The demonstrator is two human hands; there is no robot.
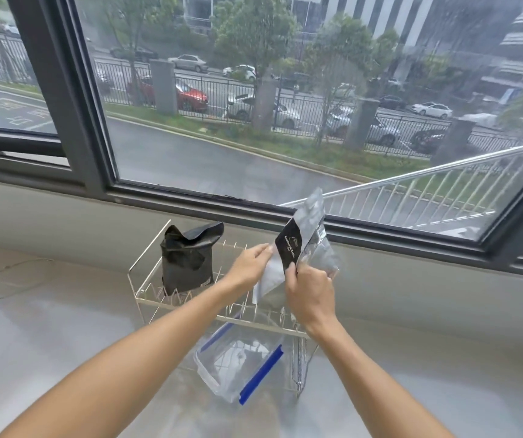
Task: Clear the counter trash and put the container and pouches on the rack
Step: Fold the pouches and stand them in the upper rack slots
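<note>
Pouches (pixel 306 245), silver with a black printed label, are held up above the back right part of the wire rack (pixel 146 295), tilted toward the window (pixel 222 105). The right hand (pixel 310 295) is clenched on their lower edge, and the left hand (pixel 250 267) pinches their left side between fingertips. A black bag (pixel 189 260) stands upright in the rack's left end, apart from both hands. A clear container (pixel 238 365) with blue clips lies tilted on the rack's lower tier, under the forearms. The rack sits on a pale counter (pixel 48 327) below the window sill.
</note>
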